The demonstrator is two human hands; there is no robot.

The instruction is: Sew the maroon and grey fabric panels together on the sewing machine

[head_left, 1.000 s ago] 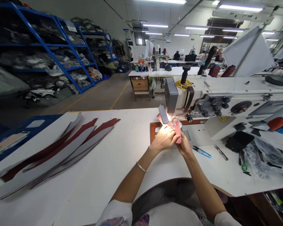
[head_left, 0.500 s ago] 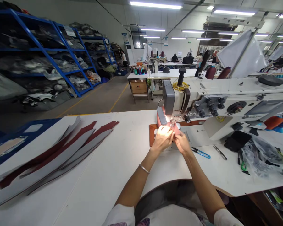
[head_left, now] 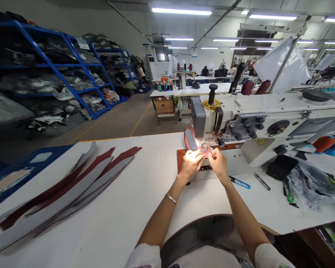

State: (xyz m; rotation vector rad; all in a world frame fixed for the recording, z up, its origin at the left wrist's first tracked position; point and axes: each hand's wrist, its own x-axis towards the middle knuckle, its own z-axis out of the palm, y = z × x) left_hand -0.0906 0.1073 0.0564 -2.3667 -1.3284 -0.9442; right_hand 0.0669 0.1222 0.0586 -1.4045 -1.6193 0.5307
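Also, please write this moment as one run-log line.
left-hand grip: on red workpiece | right-hand grip: pinching its edge | sewing machine presser foot: at workpiece | blue thread snips: on tabletop

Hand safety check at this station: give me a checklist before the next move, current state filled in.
1. Left hand on the red piece: ok.
2. Right hand holding the red piece: ok, pinched.
3. Both hands safely clear of the presser foot: cannot tell, close and too small.
4. Blue snips off the red piece: ok, on the table.
5. Stacked strips away from the sewing machine: ok, far left.
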